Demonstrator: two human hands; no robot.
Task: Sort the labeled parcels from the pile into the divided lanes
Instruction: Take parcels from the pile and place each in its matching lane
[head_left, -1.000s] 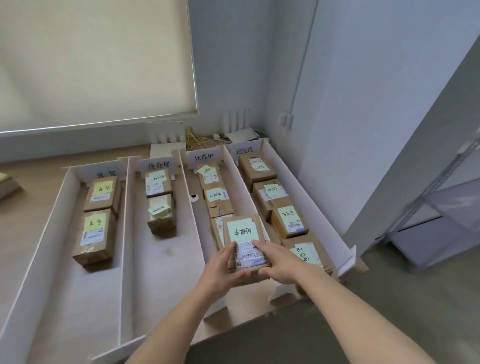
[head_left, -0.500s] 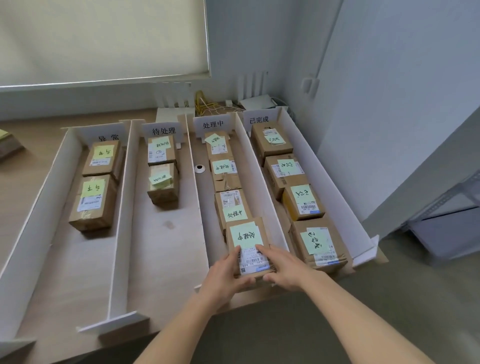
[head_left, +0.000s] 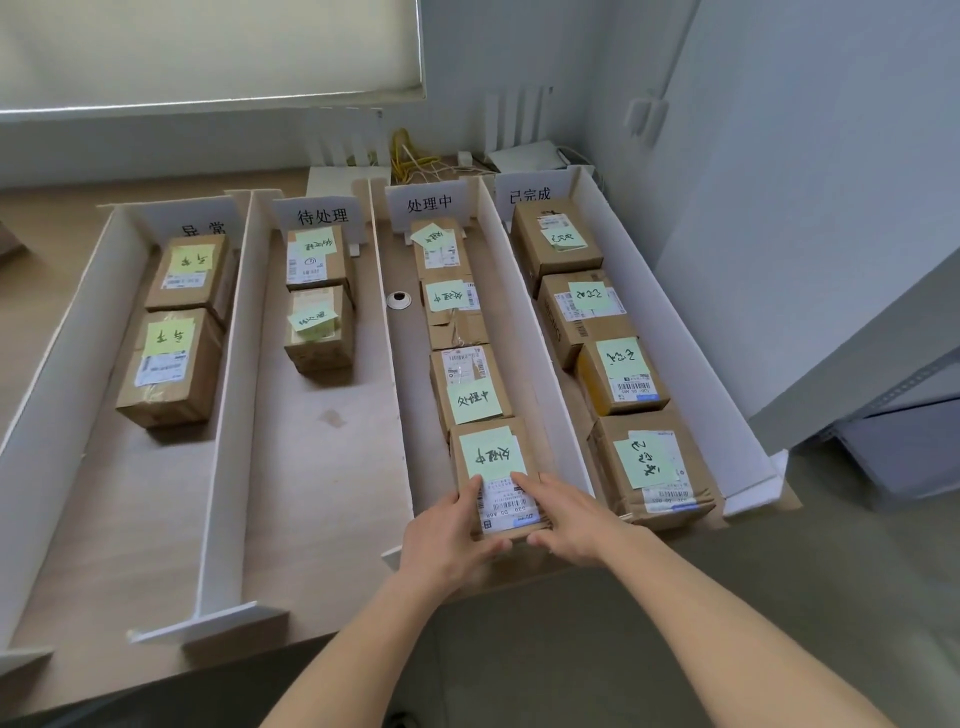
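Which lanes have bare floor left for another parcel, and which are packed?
Free: the near halves of the two left lanes, in front of the brown cardboard parcel with a yellow note and the small brown parcel with a green note. Crowded: the two right lanes, full to the near edge, where both hands hold a parcel.

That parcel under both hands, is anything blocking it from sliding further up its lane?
Yes. The parcel held by the left hand and right hand sits right behind another green-noted parcel in the 处理中 lane; they look touching, so it cannot slide further.
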